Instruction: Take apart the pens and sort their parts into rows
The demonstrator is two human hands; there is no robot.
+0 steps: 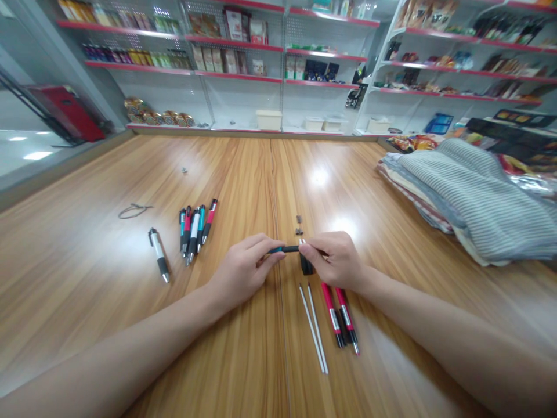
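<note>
My left hand [243, 268] and my right hand [337, 259] meet over the middle of a wooden table [243, 174]. Together they pinch a teal and black pen barrel [285, 249], held level between the fingertips. A black pen part [306, 266] sits under my right fingers. Two white refills [314, 319] and two red pens [340, 316] lie just in front of my right hand. Several assembled pens [195, 227] lie in a row to the left, with a single white pen [159, 254] beside them.
Small metal parts [299, 225] lie beyond my hands. A rubber band [133, 211] lies far left. Folded striped cloth [474, 197] is stacked at the right edge. Shop shelves [235, 75] with goods line the back wall.
</note>
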